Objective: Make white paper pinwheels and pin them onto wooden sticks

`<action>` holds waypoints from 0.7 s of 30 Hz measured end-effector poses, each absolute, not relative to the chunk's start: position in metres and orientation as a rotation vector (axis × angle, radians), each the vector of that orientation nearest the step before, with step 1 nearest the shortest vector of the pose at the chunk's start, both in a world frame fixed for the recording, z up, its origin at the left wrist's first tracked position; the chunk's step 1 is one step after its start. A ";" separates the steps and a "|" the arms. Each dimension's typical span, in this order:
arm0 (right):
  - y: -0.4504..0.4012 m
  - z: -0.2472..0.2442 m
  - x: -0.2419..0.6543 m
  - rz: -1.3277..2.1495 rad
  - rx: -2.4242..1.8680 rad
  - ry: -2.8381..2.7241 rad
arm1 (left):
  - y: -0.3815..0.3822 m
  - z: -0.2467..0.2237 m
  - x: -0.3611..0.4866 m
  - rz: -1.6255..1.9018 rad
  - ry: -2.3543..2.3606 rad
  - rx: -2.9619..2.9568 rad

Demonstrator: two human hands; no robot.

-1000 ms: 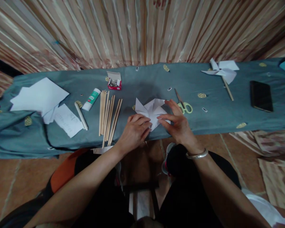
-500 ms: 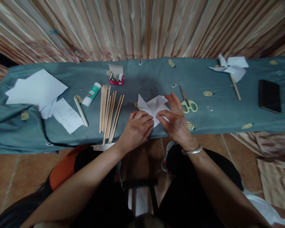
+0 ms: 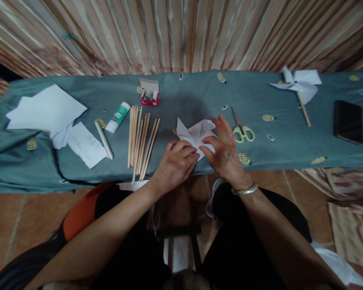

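A white paper pinwheel with cut, partly folded points lies near the front edge of the cloth-covered table. My left hand is closed over its lower left part, fingers bent and pressed on the paper near the centre. My right hand is at its right side, thumb and forefinger a little apart over the paper, the other fingers raised by the upper right point. The hands partly cover the pinwheel. Just right of my right hand lie scissors with light green handles. Several wooden sticks lie left of my left hand.
A glue stick, an open red box of small metal pieces, a white rod and paper sheets lie to the left. On the right are a finished-looking pinwheel on a stick and a black phone. A curtain hangs behind.
My right thumb and forefinger have moved slightly apart at the paper. The left hand keeps its place on the pinwheel. The view has shifted a little.
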State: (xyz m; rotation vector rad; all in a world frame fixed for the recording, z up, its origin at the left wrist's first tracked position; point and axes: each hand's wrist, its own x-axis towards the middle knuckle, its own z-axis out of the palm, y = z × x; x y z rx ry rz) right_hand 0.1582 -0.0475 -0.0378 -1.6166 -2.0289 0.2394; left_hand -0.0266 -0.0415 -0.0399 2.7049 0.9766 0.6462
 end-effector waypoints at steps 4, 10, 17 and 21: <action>-0.047 -0.038 0.159 0.255 -1.602 -2.025 | -0.042 -0.041 -0.027 0.651 0.974 2.733; -0.047 -0.041 0.159 0.166 -1.582 -2.057 | -0.042 -0.041 -0.026 0.653 0.974 2.748; -0.046 -0.049 0.160 0.070 -1.507 -2.059 | -0.041 -0.041 -0.025 0.682 0.971 2.770; -0.047 -0.048 0.159 0.060 -1.536 -2.067 | -0.041 -0.040 -0.025 0.669 0.954 2.769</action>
